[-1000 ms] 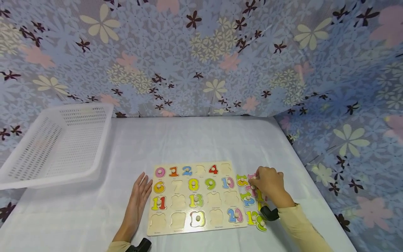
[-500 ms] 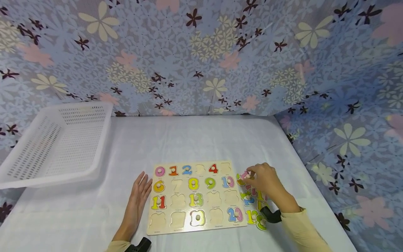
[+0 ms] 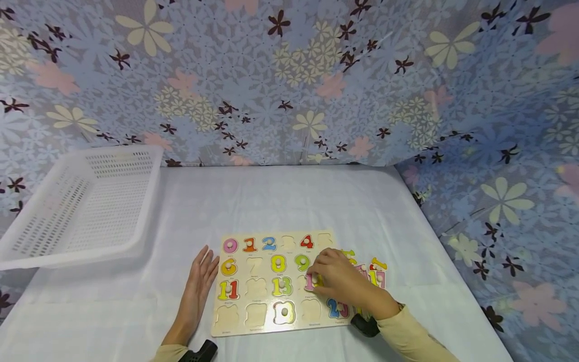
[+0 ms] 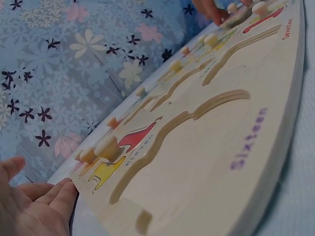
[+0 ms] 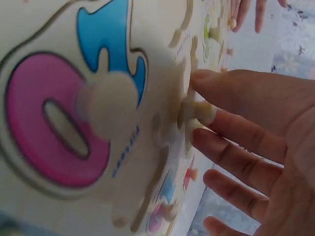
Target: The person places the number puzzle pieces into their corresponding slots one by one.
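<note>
Because its knob (image 5: 205,115) should help, my right fingers (image 5: 236,158) pinch one number piece (image 3: 310,282) over the board (image 3: 270,296); left fingers (image 4: 64,202) lie extended.

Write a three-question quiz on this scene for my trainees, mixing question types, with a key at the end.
1. Which hand grips a puzzle piece at the puzzle board?
2. True or false: the white basket stands to the left of the board in the head view.
3. What colour is the 4 piece in the board's top row?
A) blue
B) red
C) green

Key:
1. The right hand.
2. True.
3. B) red.
</note>
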A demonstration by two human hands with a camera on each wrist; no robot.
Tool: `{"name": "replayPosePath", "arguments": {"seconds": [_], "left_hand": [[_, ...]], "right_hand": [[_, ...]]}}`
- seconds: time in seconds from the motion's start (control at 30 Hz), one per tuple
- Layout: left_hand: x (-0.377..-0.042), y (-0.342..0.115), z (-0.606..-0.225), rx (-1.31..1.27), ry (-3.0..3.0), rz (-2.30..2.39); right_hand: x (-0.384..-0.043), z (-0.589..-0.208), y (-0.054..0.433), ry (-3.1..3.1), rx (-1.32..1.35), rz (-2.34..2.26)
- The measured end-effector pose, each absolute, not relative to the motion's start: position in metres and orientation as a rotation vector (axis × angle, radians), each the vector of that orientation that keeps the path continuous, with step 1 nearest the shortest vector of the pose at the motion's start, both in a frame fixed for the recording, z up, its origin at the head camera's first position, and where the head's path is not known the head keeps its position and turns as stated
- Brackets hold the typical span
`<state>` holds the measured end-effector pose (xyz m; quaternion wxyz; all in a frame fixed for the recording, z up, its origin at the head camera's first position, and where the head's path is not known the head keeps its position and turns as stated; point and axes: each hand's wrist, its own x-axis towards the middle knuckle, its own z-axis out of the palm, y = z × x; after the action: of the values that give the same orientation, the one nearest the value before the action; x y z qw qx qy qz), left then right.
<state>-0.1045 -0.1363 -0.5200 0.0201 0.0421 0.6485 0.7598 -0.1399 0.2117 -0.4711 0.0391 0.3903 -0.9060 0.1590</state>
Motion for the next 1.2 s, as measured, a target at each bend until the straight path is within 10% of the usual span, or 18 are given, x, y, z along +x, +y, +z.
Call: {"name": "replayPosePath", "arguments": {"seconds": [0.83,1.2], "left_hand": [[-0.104,-0.135,-0.519,0.114,2.018,2.35],[-0.104,-0.136,-0.518,0.138,2.016,2.345]], "right_hand": [[-0.137,-0.479,0.2,-2.822,1.146,0.549],[-0.134,-0.465,0.294,-2.909,0.323,0.517]]}}
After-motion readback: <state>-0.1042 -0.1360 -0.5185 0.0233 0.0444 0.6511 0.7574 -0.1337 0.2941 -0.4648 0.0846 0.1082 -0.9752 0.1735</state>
